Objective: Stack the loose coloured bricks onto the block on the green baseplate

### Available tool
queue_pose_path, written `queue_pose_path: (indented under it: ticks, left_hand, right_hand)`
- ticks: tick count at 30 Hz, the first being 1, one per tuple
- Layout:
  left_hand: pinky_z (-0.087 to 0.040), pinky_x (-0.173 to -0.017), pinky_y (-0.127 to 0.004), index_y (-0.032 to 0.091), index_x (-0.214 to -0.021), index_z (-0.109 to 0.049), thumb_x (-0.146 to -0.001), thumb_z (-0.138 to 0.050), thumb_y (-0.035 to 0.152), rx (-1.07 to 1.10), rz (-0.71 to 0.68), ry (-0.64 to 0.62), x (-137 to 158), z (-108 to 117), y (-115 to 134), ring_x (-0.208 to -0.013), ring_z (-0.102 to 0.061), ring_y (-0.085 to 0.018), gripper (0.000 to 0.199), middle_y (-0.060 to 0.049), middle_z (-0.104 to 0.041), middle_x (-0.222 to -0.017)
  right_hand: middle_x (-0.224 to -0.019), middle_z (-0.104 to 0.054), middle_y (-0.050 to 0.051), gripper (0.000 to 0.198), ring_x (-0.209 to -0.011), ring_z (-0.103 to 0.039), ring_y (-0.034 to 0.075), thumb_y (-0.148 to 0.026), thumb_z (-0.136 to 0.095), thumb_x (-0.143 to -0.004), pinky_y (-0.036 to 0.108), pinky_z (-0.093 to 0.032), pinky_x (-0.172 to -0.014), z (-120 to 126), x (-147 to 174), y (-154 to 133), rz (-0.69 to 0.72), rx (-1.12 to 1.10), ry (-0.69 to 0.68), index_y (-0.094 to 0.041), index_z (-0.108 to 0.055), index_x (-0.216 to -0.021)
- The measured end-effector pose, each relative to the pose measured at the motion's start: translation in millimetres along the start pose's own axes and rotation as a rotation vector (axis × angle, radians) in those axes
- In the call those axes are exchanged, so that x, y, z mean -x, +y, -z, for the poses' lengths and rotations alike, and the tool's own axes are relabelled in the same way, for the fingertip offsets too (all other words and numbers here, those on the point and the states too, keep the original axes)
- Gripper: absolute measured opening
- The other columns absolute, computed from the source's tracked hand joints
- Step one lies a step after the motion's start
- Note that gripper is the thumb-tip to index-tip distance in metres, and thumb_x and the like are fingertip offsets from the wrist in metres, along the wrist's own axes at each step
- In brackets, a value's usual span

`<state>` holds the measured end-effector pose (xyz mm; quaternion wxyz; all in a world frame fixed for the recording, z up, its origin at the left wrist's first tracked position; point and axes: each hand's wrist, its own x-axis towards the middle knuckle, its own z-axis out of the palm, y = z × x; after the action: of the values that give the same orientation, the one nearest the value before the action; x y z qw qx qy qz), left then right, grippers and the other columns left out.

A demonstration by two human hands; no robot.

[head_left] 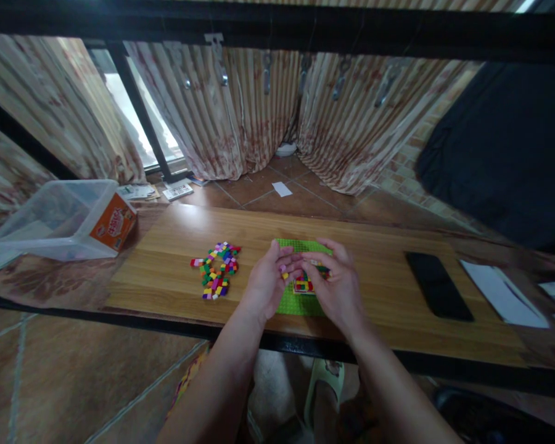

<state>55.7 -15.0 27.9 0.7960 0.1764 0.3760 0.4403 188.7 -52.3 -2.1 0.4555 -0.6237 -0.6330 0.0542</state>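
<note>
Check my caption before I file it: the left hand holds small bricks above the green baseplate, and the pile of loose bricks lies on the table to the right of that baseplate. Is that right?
One thing is wrong: in the head view, the pile of loose bricks lies on the table to the left of the green baseplate. The rest stands.

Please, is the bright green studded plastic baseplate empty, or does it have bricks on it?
Not empty: small multicoloured plastic bricks sit on the green studded plastic baseplate, partly hidden by the right hand.
</note>
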Motion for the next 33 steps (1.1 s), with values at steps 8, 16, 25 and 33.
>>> queue_pose_path:
  ticks: [8,16,25,33]
  left_hand:
    - [-0.047,-0.074,-0.023,0.012,-0.088,-0.067,-0.093,-0.049,0.049,0.022,0.001,-0.065,-1,3,-6,-0.079,-0.062,-0.013,0.042,-0.007,-0.068,-0.085]
    - [-0.047,-0.075,-0.023,0.012,-0.086,-0.068,-0.088,-0.055,0.051,-0.035,-0.065,-0.12,3,0,-7,-0.086,-0.063,-0.015,0.041,-0.008,-0.069,-0.092]
    - [-0.047,-0.069,-0.023,0.011,-0.085,-0.069,-0.093,-0.049,0.045,0.004,-0.027,-0.048,4,0,-4,-0.074,-0.061,-0.013,0.04,-0.009,-0.069,-0.087]
    - [-0.037,-0.053,-0.019,0.014,-0.075,-0.067,-0.075,-0.067,0.021,-0.267,-0.259,0.208,-13,21,2,-0.054,-0.049,-0.006,0.007,-0.001,-0.065,-0.073]
  right_hand:
    - [-0.125,-0.06,0.01,0.021,-0.118,-0.05,0.029,-0.03,-0.057,-0.091,0.051,-0.043,-0.099,-17,7,-17,0.07,0.104,-0.085,-0.024,-0.076,-0.094]
    - [-0.117,-0.064,0.008,0.013,-0.114,-0.053,0.027,-0.027,-0.062,-0.085,0.052,-0.039,-0.102,-20,6,-21,-0.029,0.013,-0.067,-0.024,-0.075,-0.087]
    - [-0.118,-0.063,0.009,0.013,-0.117,-0.055,0.027,-0.032,-0.063,-0.085,0.048,-0.04,-0.101,-7,-3,-16,-0.054,-0.07,-0.04,-0.023,-0.072,-0.08]
    - [-0.118,-0.063,0.01,0.016,-0.113,-0.051,0.029,-0.03,-0.06,-0.088,0.051,-0.041,-0.1,9,-9,13,0.045,0.156,-0.093,-0.022,-0.073,-0.082]
